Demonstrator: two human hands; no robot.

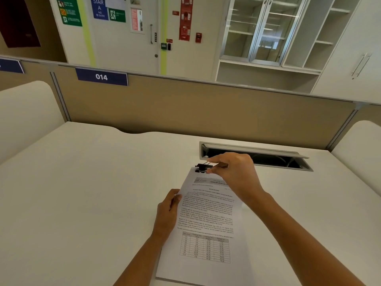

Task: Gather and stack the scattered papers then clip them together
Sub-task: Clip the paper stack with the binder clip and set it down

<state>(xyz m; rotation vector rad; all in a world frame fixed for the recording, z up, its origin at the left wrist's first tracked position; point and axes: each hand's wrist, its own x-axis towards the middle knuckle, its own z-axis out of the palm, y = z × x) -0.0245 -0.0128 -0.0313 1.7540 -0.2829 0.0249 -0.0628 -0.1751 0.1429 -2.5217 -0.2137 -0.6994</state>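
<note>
A stack of printed papers [206, 223] with text and a table lies lengthwise on the white desk [82, 193], lifted slightly at its far end. My left hand [167, 213] grips the stack's left edge, thumb on top. A black binder clip [203, 168] sits at the far left corner of the stack. My right hand [233, 172] pinches the clip's wire handles between thumb and fingers. Whether the clip's jaws are around the paper edge is hard to tell.
An open cable tray with a raised grey lid [255, 156] is set into the desk just behind my right hand. A beige partition [185, 104] labelled 014 closes off the far edge. White side panels stand at left and right.
</note>
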